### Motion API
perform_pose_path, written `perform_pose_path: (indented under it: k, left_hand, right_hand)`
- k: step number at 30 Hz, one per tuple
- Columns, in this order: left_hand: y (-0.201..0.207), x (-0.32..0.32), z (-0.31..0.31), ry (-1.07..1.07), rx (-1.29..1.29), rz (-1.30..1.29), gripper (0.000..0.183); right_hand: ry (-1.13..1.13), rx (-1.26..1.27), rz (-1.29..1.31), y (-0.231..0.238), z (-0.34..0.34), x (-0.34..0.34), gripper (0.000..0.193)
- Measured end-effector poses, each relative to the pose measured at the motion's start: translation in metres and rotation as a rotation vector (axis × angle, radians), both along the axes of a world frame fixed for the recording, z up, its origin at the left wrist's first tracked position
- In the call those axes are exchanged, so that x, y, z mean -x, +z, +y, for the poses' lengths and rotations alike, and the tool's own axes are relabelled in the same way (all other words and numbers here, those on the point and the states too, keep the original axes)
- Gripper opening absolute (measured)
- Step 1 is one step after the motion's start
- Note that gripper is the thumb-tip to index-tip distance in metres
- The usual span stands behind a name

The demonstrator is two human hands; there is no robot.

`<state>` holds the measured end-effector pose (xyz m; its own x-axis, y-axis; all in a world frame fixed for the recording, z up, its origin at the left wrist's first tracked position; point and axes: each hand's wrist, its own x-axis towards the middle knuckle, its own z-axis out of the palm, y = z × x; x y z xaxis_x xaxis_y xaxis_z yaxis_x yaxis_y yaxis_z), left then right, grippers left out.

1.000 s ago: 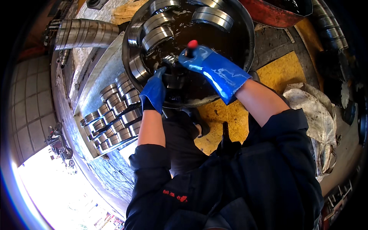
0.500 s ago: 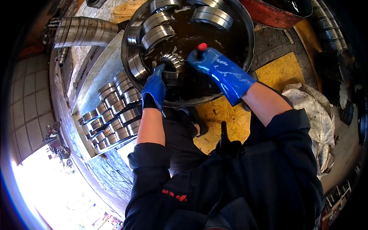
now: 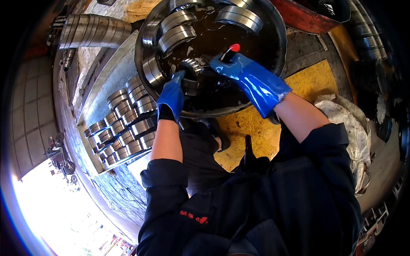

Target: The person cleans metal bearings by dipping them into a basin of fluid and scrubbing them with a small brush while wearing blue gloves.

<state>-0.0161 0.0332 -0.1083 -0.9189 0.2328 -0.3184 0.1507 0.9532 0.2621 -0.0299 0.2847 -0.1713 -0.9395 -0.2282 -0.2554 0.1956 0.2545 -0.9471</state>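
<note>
A roller bearing [image 3: 192,86], its shiny rollers showing inside the ring, sits partly in dark liquid in a round metal tub [image 3: 283,51]. My left hand [image 3: 171,94], in a blue rubber glove, is at the bearing's left edge, fingers closed on it. In my right hand [image 3: 239,70], gloved alike, is a hand tool with a black handle and red end [image 3: 234,48]. That handle leans up and right; a thin dark part points from the fist toward the rollers. Its working tip cannot be made out.
Several steel bearing rings [image 3: 176,39] stand along the tub's left and far walls. Left of the tub, a tray [image 3: 99,170] holds rows of bearings [image 3: 128,115]. A red container [image 3: 299,17] is at the far right, a pale sack [image 3: 346,128] at the right.
My right hand has tilted the tool, its red end shifting right and slightly away. My left hand stays at the bearing with little movement.
</note>
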Motion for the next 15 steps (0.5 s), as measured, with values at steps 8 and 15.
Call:
perform_pose_path:
  k: [8, 15]
  left_hand:
    - [0.002, 0.01, 0.018, 0.613, -0.54, -0.332, 0.042]
    - [-0.051, 0.031, -0.021, 0.449, -0.513, -0.301, 0.062]
  right_hand:
    - [-0.033, -0.161, -0.02, 0.001, -0.005, 0.022, 0.039]
    - [-0.16, -0.149, -0.068, -0.012, -0.022, 0.033, 0.041]
